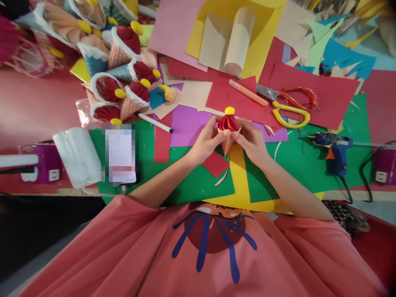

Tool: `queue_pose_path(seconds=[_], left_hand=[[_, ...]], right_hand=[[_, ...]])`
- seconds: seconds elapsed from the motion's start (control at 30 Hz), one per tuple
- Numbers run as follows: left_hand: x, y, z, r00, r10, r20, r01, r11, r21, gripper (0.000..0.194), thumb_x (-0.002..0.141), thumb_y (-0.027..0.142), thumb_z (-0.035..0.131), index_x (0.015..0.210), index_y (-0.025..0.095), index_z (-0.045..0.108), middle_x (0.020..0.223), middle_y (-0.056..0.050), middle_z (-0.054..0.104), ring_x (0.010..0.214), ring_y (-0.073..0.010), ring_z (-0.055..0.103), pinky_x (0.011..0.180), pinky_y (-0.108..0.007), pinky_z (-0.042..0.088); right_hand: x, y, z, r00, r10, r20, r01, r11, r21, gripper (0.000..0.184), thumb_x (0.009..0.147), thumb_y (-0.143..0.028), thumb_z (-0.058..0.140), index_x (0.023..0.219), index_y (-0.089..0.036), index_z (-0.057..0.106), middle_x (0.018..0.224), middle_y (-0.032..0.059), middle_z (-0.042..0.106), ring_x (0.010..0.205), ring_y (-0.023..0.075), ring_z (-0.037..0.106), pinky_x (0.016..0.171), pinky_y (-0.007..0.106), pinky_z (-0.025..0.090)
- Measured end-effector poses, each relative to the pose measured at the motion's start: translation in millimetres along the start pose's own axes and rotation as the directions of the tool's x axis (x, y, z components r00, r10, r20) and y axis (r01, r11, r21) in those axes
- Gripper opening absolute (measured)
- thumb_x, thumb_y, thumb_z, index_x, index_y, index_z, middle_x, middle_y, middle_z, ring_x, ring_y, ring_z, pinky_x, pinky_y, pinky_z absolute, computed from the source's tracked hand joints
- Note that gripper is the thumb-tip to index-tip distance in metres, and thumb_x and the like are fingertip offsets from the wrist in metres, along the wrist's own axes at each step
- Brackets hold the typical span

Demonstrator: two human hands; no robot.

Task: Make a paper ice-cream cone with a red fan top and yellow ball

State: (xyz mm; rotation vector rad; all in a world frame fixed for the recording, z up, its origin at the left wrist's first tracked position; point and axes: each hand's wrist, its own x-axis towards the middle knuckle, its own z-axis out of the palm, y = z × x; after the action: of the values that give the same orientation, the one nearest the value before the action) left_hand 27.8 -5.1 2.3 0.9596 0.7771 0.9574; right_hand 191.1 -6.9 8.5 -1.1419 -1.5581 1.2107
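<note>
Between my two hands, above the green paper (185, 181), is a paper ice cream cone (228, 134). It has a checked orange cone, a pleated red top and a yellow dot at the tip. My left hand (206, 142) grips its left side, thumb on the cone's front near the rim. From the other side my right hand (252, 140) holds it, with its thumb pressed close to the left thumb. The far fingers of both hands are partly hidden behind the cone. A red paper piece (216, 164) lies just below my left hand.
Several finished paper cones (130, 97) are heaped at the back left. Scissors (291, 103) and an orange marker (248, 93) lie on red paper behind my hands. A glue gun (337, 152) rests at the right; a phone (120, 154) and white power bank (77, 156) lie left.
</note>
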Motion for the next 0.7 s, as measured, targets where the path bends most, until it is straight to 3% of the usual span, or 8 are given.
queue_pose_path(seconds=[0.2,0.4,0.57,0.7], left_hand=[[0.2,7.1,-4.0,0.999,-0.008,0.044,0.005,0.998,0.070,0.059,0.078,0.060,0.072,0.115,0.022,0.047,0.100,-0.002,0.073,0.091,-0.0161,0.072,0.081,-0.029,0.056],[2.4,13.9,-8.9,1.000,0.023,0.014,-0.026,0.974,0.226,0.054,0.078,0.054,0.075,0.111,0.019,0.053,0.105,-0.006,0.071,0.095,-0.0161,0.069,0.082,-0.027,0.055],[5.0,22.7,-16.8,0.996,0.046,-0.080,-0.025,0.967,0.253,0.049,0.077,0.052,0.075,0.107,0.020,0.055,0.101,-0.004,0.070,0.097,-0.0175,0.068,0.085,-0.028,0.054],[5.5,28.6,-38.9,0.989,0.030,-0.143,0.016,0.951,0.308,0.046,0.081,0.051,0.071,0.113,0.022,0.053,0.105,-0.005,0.070,0.106,-0.0213,0.068,0.091,-0.032,0.054]], right_hand=[[1.1,-1.9,0.1,0.996,0.086,-0.040,-0.083,0.994,0.068,0.048,0.084,-0.065,0.062,0.104,-0.022,0.069,0.108,0.0060,0.072,0.100,0.0221,0.067,0.086,0.038,0.053],[2.3,-2.5,-1.2,0.997,0.079,-0.011,-0.078,0.996,0.054,0.048,0.086,-0.065,0.059,0.104,-0.022,0.069,0.113,0.0073,0.072,0.109,0.0237,0.065,0.097,0.042,0.049],[1.8,-1.7,-1.0,0.995,0.100,-0.012,-0.099,0.990,0.096,0.049,0.083,-0.069,0.059,0.107,-0.026,0.064,0.115,0.0055,0.068,0.108,0.0217,0.065,0.096,0.039,0.051],[2.3,1.0,-0.6,0.988,0.146,-0.041,-0.140,0.983,0.117,0.043,0.083,-0.066,0.063,0.095,-0.025,0.057,0.107,0.0038,0.066,0.096,0.0171,0.064,0.086,0.034,0.053]])
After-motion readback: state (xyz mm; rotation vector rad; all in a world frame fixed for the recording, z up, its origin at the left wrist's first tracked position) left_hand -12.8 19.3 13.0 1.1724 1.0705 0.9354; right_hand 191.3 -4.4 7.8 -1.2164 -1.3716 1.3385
